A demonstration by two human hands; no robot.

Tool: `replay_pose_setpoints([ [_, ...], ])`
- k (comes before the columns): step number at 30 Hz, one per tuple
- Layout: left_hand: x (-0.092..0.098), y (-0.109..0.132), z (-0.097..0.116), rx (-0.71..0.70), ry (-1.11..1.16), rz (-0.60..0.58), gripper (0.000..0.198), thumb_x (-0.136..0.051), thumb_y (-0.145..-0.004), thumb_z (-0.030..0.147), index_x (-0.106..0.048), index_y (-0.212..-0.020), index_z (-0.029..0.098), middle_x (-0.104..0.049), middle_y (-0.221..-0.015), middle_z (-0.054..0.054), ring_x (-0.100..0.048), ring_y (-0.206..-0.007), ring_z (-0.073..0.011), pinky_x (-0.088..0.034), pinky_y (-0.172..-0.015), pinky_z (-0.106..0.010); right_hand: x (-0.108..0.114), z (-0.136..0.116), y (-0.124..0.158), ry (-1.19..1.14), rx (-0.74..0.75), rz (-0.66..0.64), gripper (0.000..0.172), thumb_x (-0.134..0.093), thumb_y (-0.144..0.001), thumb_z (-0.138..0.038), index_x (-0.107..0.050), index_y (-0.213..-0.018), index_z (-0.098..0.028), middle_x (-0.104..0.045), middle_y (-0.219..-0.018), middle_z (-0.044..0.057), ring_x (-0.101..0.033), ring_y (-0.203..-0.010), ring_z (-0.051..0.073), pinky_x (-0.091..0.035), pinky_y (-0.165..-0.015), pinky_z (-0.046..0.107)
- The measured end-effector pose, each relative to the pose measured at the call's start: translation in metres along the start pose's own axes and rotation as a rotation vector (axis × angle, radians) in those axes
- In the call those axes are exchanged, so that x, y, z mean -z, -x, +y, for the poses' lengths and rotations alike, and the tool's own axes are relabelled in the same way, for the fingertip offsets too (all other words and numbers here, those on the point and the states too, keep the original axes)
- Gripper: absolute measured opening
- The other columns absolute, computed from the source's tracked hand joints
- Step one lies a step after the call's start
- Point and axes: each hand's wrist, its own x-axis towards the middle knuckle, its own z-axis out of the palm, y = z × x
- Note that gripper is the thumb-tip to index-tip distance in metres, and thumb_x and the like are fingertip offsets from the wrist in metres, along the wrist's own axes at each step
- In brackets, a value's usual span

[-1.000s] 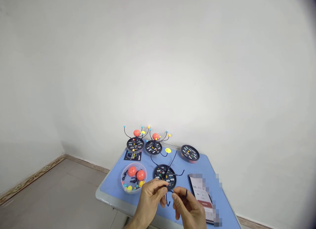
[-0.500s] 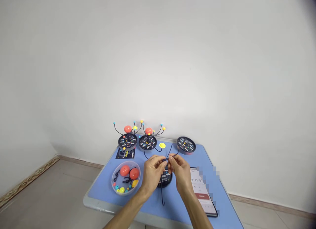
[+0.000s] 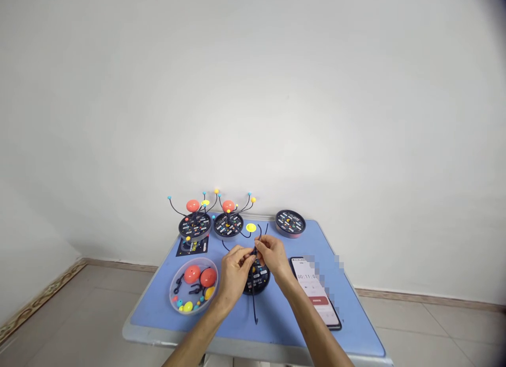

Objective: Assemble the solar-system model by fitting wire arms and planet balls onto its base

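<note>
My left hand (image 3: 234,274) and my right hand (image 3: 273,257) meet above a round black printed base (image 3: 258,280) near the middle of the blue table. Both pinch a cluster of thin curved black rods (image 3: 254,303) at its centre, fingertips close together. One rod extends down past the base toward the front edge; others stick up and out to the left behind my fingers. The joint between the fingertips is mostly hidden. Left of my left hand, a clear round tub (image 3: 193,286) holds red half-domes, small coloured balls and black pieces.
Two models with red domes (image 3: 193,205) (image 3: 228,205) and coloured balls on rods stand at the back left of the blue table (image 3: 276,325). A dark card (image 3: 192,246) lies before them. Another round base (image 3: 290,222) is at the back right. A phone (image 3: 316,293) lies right.
The view has shifted, so the table things appear further left. My right hand has turned slightly and the rods near it stand at a different angle. Both hands still pinch the rods.
</note>
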Motion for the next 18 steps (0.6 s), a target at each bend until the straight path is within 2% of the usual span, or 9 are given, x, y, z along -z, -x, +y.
replay_pose_setpoints([
  [5,-0.006,0.006,-0.004,-0.107,-0.126,0.033,0.019,-0.055,-0.085,0.021,-0.074,-0.088,0.020,-0.061,-0.074,-0.001,-0.059,-0.064,-0.0151,-0.050,-0.061,-0.026,0.001,0.005,-0.002,0.063,0.008,0.002,0.018,-0.057,-0.067,-0.035,-0.061,-0.071,-0.018,-0.049,-0.042,-0.008,-0.039,-0.034,0.010,-0.029,-0.038,0.024],
  [9,-0.009,0.010,-0.011,-0.171,-0.203,0.049,0.021,-0.051,-0.088,0.018,-0.072,-0.091,0.020,-0.064,-0.079,-0.002,-0.062,-0.071,-0.0167,-0.052,-0.069,-0.029,0.001,0.008,-0.005,0.102,0.007,-0.013,0.017,-0.057,-0.066,-0.036,-0.057,-0.062,-0.020,-0.044,-0.040,-0.008,-0.036,-0.035,0.009,-0.029,-0.039,0.024],
  [18,-0.006,0.010,-0.013,-0.121,-0.167,0.024,0.020,-0.053,-0.086,0.020,-0.072,-0.093,0.021,-0.066,-0.086,-0.004,-0.065,-0.075,-0.0183,-0.055,-0.071,-0.031,-0.003,0.014,-0.007,0.162,-0.012,-0.012,0.015,-0.052,-0.070,-0.032,-0.047,-0.059,-0.023,-0.043,-0.041,-0.008,-0.036,-0.035,0.010,-0.032,-0.041,0.023],
])
